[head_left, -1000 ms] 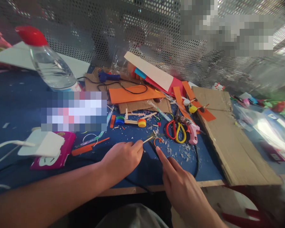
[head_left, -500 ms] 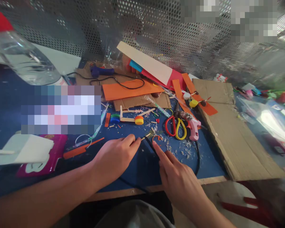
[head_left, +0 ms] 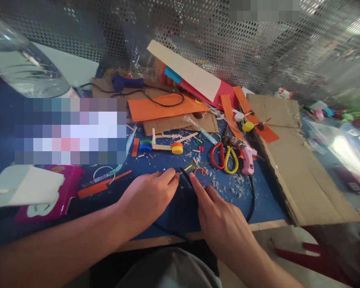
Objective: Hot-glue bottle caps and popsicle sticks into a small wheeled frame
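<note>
My left hand (head_left: 151, 192) pinches a thin wooden stick (head_left: 187, 168) between thumb and forefinger, low over the blue table (head_left: 180, 208). Closed around a slim black knife (head_left: 185, 176), my right hand (head_left: 220, 212) has its index finger stretched along the top. The knife's dark blade crosses the stick close to my left fingertips; whether it touches the wood is unclear. Most of the handle is hidden in my palm. Just beyond lie pale shavings and a frame of wooden sticks (head_left: 163, 147) with blue and yellow-orange caps.
Red-and-yellow-handled scissors (head_left: 225, 158) and a pink glue gun (head_left: 248, 160) lie to the right, beside a cardboard sheet (head_left: 306, 168). A blue glue gun (head_left: 126, 82), orange paper (head_left: 165, 108) and a water bottle (head_left: 27, 64) are farther back. A magenta box (head_left: 70, 184) sits left.
The black knife has shifted slightly left and up over the stick, closer to my left fingertips. My right hand has moved slightly left with it. The camera view has shifted a little.
</note>
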Action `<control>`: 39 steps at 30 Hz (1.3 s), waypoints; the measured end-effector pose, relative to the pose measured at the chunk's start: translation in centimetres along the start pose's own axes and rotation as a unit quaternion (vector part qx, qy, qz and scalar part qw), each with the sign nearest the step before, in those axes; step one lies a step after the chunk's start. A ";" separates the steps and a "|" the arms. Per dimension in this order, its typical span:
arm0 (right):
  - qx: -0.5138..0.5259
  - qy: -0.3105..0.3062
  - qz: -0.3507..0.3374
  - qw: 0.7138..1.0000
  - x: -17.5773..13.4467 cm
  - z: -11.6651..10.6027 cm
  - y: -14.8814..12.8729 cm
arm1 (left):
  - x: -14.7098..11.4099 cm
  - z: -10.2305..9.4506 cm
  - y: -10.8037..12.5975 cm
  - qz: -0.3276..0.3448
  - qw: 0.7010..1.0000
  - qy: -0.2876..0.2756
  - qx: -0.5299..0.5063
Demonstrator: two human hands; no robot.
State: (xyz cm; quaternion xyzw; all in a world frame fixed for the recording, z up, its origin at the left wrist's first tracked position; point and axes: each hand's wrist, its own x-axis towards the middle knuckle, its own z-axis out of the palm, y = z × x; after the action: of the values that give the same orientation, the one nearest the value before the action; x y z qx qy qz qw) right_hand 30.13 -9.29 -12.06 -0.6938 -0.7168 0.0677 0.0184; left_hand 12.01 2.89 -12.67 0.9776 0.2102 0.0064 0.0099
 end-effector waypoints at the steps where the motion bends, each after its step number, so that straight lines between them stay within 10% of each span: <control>1: -0.002 -0.005 0.002 1.000 0.1 0.0 0.0 | 0.0 0.0 0.0 -0.001 1.000 -0.001 0.001; 39: 0.012 0.010 0.011 1.000 -0.1 0.2 -0.1 | 0.2 -0.2 0.2 -0.021 1.000 -0.003 -0.014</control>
State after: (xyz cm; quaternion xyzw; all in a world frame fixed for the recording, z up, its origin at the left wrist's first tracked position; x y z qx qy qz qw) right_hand 29.97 -9.42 -12.22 -0.7021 -0.7079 0.0693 0.0329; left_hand 12.21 2.81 -12.42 0.9728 0.2301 0.0064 0.0240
